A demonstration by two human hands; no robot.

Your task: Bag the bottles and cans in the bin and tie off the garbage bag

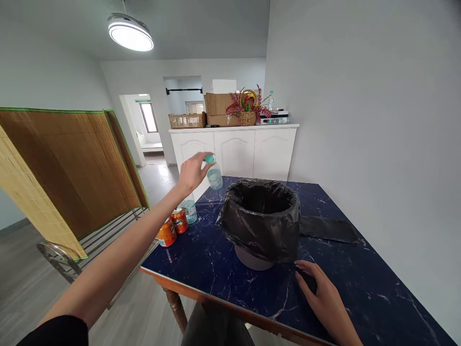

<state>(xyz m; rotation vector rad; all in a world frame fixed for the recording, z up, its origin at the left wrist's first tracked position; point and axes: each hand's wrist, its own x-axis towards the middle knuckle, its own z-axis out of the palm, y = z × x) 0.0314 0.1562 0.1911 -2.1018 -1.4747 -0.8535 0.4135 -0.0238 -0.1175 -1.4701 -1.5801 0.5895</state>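
My left hand [193, 171] is raised over the far left part of the table, its fingers pinching the teal cap of a clear plastic bottle [215, 177]. The bottle hangs tilted, left of a trash can [248, 257] lined with a black garbage bag [259, 228]. The bag's mouth is spread wide and its edge is folded down over the outside. Beside the lower right of the bag, my right hand [319, 290] rests low over the table with thumb and fingers apart. A dark patch under that palm is unclear.
On the table's left side stand two orange soda cans [179, 219] and another clear bottle [189, 210]. A flat black strip of folded bags [327, 228] lies right of the can. Behind are a white cabinet [234, 151] with cardboard boxes [218, 109] and a flower basket [248, 117].
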